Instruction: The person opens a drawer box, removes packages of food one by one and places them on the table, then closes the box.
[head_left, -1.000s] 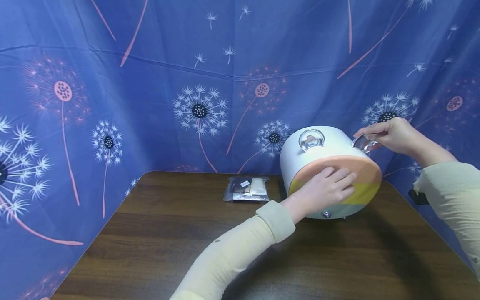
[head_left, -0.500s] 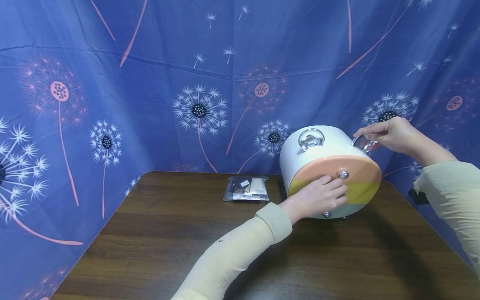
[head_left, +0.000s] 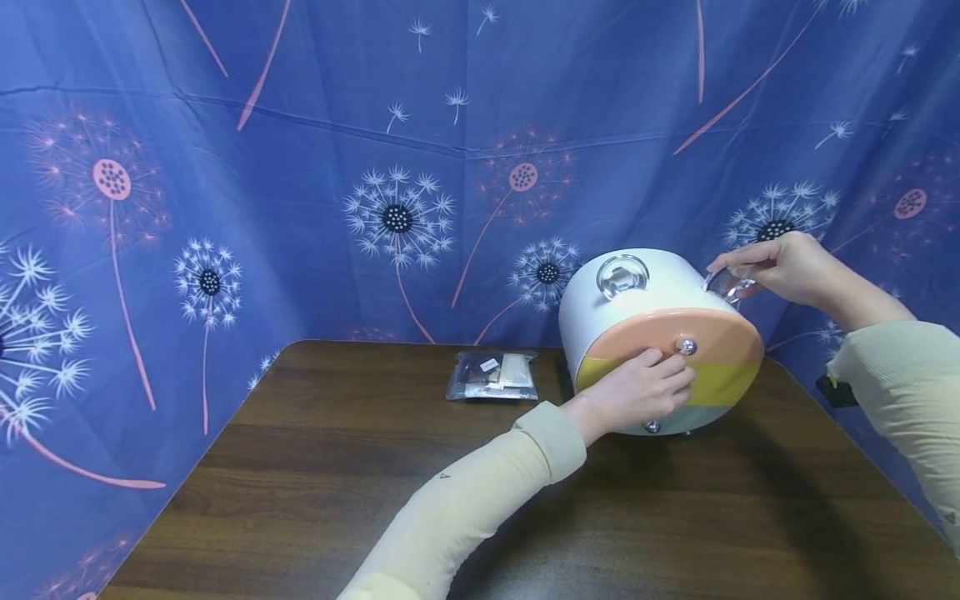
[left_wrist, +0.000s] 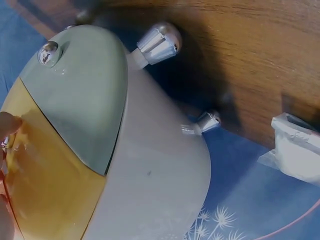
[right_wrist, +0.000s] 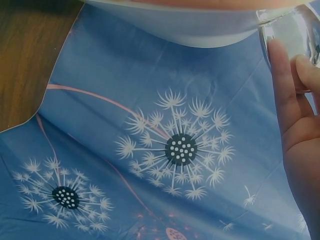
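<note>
White drum [head_left: 663, 327], left hand [head_left: 639, 390] at front seemingly pinching knob [left_wrist: 6, 142], right hand [head_left: 792, 271] gripping handle [head_left: 722, 284]

Legible text: none. Small white label [head_left: 490, 365] on plastic bag [head_left: 492, 381]: unreadable. Left sleeve [head_left: 472, 508]: small dark triangular mark [head_left: 445, 476].

Right grip [right_wrist: 301, 140] holds silver handle [right_wrist: 294, 34]; dandelion-print cloth [right_wrist: 150, 132].
</note>
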